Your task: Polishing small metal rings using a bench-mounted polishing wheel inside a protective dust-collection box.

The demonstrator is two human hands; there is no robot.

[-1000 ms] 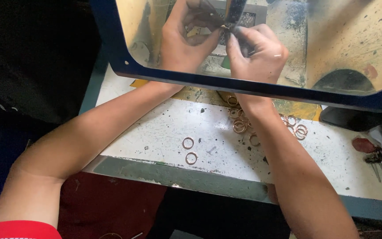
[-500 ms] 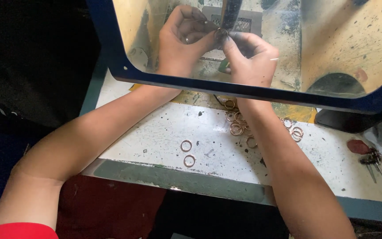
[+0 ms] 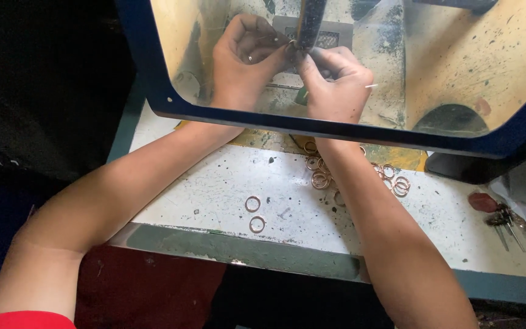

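Observation:
My left hand and my right hand meet behind a clear guard pane with a dark blue frame. Their fingertips pinch a small metal ring together, right at the lower end of a dark upright machine tool. The ring is mostly hidden by my fingers. Both forearms reach under the pane from the front edge of the bench.
Several loose copper-coloured rings lie on the worn white bench top, two more rings sit nearer me. Keys and small clutter lie at the right. A yellow machine body shows behind the pane.
Both hands have stayed together at the tool. The view has shifted so they sit a little higher in the pane, and the fingers have closed in tighter around the ring.

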